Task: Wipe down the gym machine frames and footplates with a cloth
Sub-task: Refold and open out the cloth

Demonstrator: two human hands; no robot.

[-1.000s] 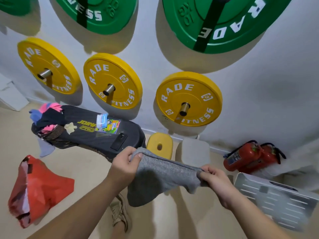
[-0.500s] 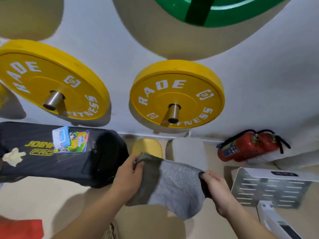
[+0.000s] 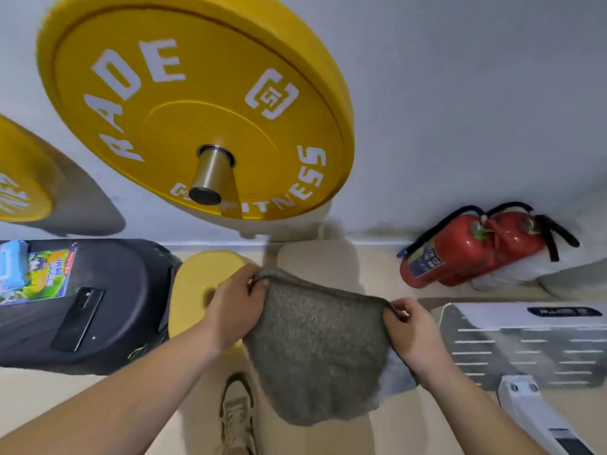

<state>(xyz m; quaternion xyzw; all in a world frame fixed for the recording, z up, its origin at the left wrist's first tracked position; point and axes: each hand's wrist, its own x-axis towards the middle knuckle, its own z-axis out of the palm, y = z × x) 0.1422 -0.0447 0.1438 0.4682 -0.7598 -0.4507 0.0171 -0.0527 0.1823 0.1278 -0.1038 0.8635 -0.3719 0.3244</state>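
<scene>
I've got the grey cloth (image 3: 315, 349) stretched btwn both hands in mid-air, out front at approx. waist level. The left hand (image 3: 235, 310) pinches its top-left corner w/ fingers curled over the edge, and the right hand (image 3: 414, 336) grips the top-right corner the same way. The rest hangs loose below, not touching any machine yet. The nearest target, I reckon, is the slotted grey footplate (image 3: 525, 349) just right of the right hand, w/ a white frame (image 3: 538, 418) member running under it. The step in hand looks like prepping the cloth, so I'd do it properly: fold it into a flat pad, no dangling tail, so the slots and bolt heads don't snag it. Then hand it to one hand, palm flat behind it, and wipe along the slots rather than across them, top to bottom, finishing on the frame. I can't tell whether the cloth is damp. Things to steer clear of: the red fire extinguishers (image 3: 466, 254) by the wall behind the plate, and the steel peg of the yellow weight plate (image 3: 184, 103) overhead when leaning fwd. The black pad (image 3: 108, 297) on the left carries a phone (image 3: 78, 318); I'd leave that side alone for now.
</scene>
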